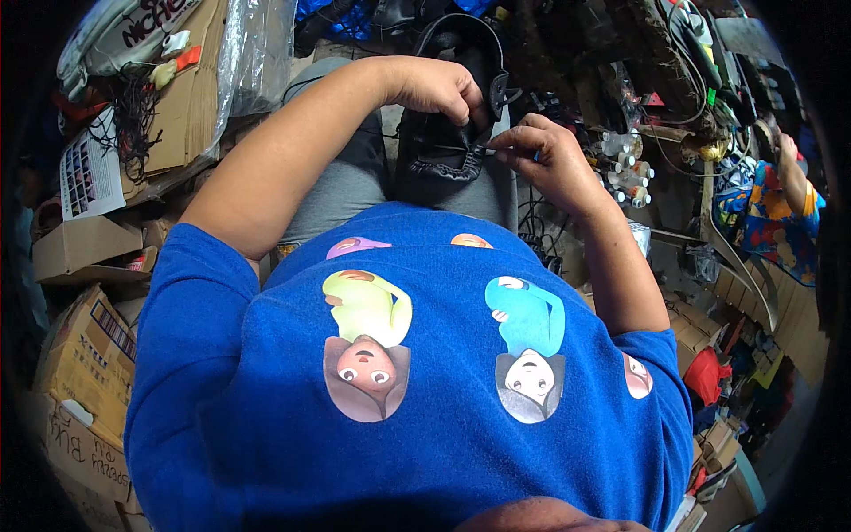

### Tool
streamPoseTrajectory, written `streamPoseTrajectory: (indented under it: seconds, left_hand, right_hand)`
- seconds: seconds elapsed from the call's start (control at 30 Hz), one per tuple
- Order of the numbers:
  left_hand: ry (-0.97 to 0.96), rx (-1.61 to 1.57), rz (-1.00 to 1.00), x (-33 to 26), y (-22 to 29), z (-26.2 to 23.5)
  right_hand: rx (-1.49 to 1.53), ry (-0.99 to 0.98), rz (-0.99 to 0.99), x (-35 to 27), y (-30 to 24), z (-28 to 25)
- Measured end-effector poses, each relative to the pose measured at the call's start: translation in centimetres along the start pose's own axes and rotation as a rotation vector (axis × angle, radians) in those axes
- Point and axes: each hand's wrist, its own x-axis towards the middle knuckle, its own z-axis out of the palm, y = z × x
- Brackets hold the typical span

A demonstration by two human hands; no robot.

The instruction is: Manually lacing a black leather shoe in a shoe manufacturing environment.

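Observation:
A black leather-looking shoe [443,167] rests over my lap, its near end gathered into puckers. A black strap loop [461,21] curves at its far end. My left hand [441,92] reaches across from the left, closed on the shoe's upper part, some fingertips hidden in its dark opening. At the shoe's right edge my right hand [548,158] is closed in a pinch. Something thin and dark shows at its fingertips, too small to name.
Cardboard boxes [89,363] are stacked at the left, below flat brown cardboard [182,115] and clear plastic [259,62]. Several small bottles [628,164] stand beyond my right forearm. Another person's arm [792,173] shows at the far right.

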Motion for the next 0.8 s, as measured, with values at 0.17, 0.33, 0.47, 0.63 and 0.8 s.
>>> streamPoseTrajectory:
  seconds: [0.17,0.33,0.47,0.63,0.8]
  left_hand:
    - [0.007,-0.004,-0.002,-0.7,1.3,0.1]
    - [-0.007,-0.034,0.064,0.0,0.0,0.0]
    - [0.001,0.002,0.024,0.1,0.1,0.0]
    - [0.015,-0.064,0.078,-0.1,-0.1,0.1]
    - [0.019,-0.059,0.082,0.3,-0.2,0.1]
  right_hand:
    - [0.038,0.039,0.009,-0.4,0.1,0.3]
    - [-0.072,0.123,-0.043,-1.0,0.3,1.2]
    - [-0.193,0.190,-0.122,-1.4,0.4,1.6]
    - [-0.221,0.206,-0.146,-1.5,0.4,1.7]
    - [-0.170,0.194,-0.068,-1.7,0.6,1.8]
